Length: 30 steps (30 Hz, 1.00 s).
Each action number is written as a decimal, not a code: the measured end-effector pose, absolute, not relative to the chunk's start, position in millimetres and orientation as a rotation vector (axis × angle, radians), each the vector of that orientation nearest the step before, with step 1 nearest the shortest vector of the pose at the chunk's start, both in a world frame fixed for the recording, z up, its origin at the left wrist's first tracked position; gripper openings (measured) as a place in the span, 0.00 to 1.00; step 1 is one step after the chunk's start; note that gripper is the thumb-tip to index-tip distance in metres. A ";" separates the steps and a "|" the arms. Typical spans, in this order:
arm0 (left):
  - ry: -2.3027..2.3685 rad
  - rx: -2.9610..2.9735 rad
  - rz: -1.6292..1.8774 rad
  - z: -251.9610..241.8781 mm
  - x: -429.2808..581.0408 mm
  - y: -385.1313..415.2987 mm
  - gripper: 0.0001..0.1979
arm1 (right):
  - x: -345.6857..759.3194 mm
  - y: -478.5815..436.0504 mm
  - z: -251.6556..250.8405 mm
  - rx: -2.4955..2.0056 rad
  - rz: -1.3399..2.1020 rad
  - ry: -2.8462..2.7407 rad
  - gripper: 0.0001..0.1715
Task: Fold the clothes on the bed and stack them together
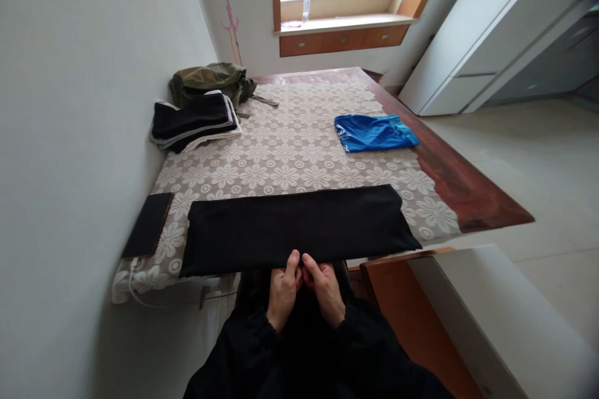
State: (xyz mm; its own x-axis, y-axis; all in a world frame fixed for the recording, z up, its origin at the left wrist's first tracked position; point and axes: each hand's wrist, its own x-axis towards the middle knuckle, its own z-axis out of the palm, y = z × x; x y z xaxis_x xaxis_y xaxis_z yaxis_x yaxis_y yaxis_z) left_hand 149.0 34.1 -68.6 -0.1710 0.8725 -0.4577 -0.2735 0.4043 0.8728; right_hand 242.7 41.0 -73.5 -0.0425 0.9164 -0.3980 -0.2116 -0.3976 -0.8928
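Note:
A black garment [294, 227], folded into a long flat strip, lies across the near end of the table; its exact kind does not show. At the middle of its near edge, my left hand [283, 293] is closed with the thumb on top, pinching the cloth. Right beside it, my right hand [326, 292] pinches the same edge, also closed. Both thumbs point forward, and the curled fingers are partly hidden below. The garment's left end hangs slightly lower at the table's edge, and its right end reaches toward the right side.
A lace tablecloth [281, 156] covers the wooden table [477, 199]. Folded blue clothing [374, 134] lies at right. Dark folded clothes [194, 121] and a green backpack [210, 81] sit by the left wall. A black tablet [148, 224] with a white cable lies near left.

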 end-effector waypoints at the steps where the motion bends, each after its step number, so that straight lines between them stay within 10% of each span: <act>1: 1.374 0.595 1.134 -68.3 149.3 32.9 0.37 | 242.8 40.0 -74.4 -1.329 1.576 -0.828 0.41; 17: 1.426 0.501 1.251 -80.2 145.6 14.2 0.23 | 243.3 23.2 -95.6 -1.392 1.412 -0.631 0.24; 30: 1.757 0.433 1.417 -92.3 98.2 9.8 0.20 | 282.8 39.1 -103.1 -1.466 1.105 -0.375 0.39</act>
